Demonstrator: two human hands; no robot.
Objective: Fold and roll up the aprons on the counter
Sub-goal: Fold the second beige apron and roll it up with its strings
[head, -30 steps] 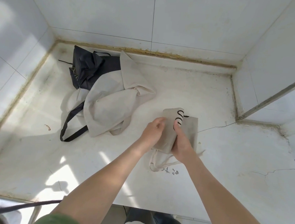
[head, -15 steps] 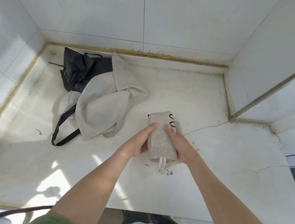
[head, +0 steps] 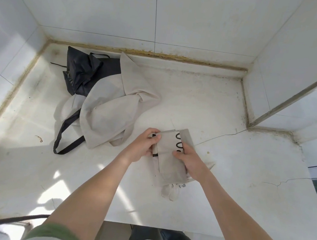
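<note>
Both of your hands hold the folded beige apron right of centre on the desk: the left hand pinches its far left edge, the right hand wraps its right side. Roll firmly, keep edges aligned, and tuck in the loose ties at the near end. Left and farther off lie a crumpled beige apron and a black apron.

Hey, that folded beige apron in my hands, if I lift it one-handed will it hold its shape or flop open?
Probably flops open: the folded beige apron is thin cloth, kept together only where the left hand and right hand grip it. Likely light. Its ties spill loose at the near end and would dangle.
</note>
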